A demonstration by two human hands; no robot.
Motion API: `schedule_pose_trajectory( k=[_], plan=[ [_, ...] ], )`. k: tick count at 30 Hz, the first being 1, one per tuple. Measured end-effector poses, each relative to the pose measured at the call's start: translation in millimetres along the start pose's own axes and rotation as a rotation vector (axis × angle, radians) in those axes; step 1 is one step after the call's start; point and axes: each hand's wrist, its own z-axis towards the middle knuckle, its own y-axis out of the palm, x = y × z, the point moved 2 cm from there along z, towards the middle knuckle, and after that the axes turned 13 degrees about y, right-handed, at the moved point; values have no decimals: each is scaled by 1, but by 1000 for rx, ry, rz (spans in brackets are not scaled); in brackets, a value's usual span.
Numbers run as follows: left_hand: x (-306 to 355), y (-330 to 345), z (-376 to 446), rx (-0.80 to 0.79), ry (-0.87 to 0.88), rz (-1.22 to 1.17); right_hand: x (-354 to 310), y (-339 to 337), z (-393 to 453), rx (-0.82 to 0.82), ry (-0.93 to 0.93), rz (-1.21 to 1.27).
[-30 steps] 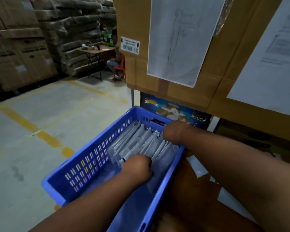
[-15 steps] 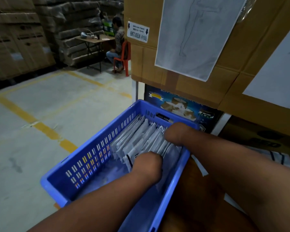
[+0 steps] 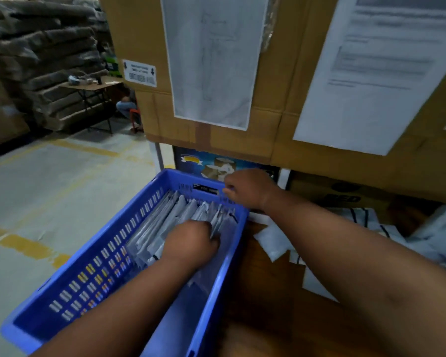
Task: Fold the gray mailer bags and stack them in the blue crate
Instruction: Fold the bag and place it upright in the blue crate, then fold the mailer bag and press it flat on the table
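Mailer bags (image 3: pixel 180 222) under curled left fingers (image 3: pixel 211 237)

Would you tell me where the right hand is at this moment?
In the head view, the right hand is at the far right corner of the blue crate, beyond the folded bags and the left hand.

Both forearms reach forward, left hand (image 3: pixel 191 240) low with curled grip, right hand (image 3: pixel 245 188) farther ahead, knuckles up.

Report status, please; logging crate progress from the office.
Left hand pressing folded gray mailer bags in blue crate. Right hand at crate's far corner, grip unclear. Nothing blocking.
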Motion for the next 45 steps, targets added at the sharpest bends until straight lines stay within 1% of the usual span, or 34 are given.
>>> schedule_pose_trajectory(
  k=[3,5,6,9,11,14,16,17,20,21,22,23,25,26,28,31,33,34,36,38,40,43,44,45],
  plan=[
    [32,-28,23,64,104,-26,46,1,-46,62,96,131],
    [69,-41,33,82,213,-57,73,7,-87,97,172,195],
    [90,-44,36,71,270,-74,83,9,-110,91,218,220],
    [150,-31,40,12,459,-95,109,31,-187,-7,375,241],
    [186,-4,41,-92,553,-107,121,50,-239,15,484,213],
    [230,53,36,-359,612,-88,132,85,-306,41,643,249],
    [249,87,32,-444,554,-94,143,107,-344,61,753,212],
    [254,103,32,-457,500,-119,150,115,-361,74,819,200],
    [263,139,33,-514,262,-253,173,133,-394,73,1033,219],
    [263,151,35,-496,192,-303,179,138,-400,54,1094,238],
    [264,156,37,-465,118,-348,184,142,-403,24,1157,292],
    [263,164,40,-404,41,-404,190,146,-404,8,1229,425],
    [264,170,48,-341,-91,-527,200,154,-401,0,1363,763],
    [267,171,50,-358,-124,-569,202,156,-399,9,1392,867],
    [270,176,49,-421,-167,-651,204,159,-397,39,1385,960],
    [267,190,34,-412,-290,-760,203,166,-412,45,1355,1026],
    [263,191,9,-418,-367,-820,202,165,-432,-8,1326,1063],
    [265,187,-4,-421,-368,-829,199,158,-443,-40,1302,1064],
    [275,171,-35,-397,-353,-874,192,147,-471,-94,1226,1004],
    [287,162,-69,-379,-344,-885,183,137,-500,-148,1118,853],
    [298,155,-104,-363,-294,-848,174,133,-532,-184,1061,754],
    [311,152,-150,-409,-163,-745,163,122,-577,-225,1006,671],
    [317,147,-164,-411,-90,-692,162,118,-591,-230,975,639],
    [323,144,-177,-372,46,-591,162,117,-604,-244,943,611]
  ],
)
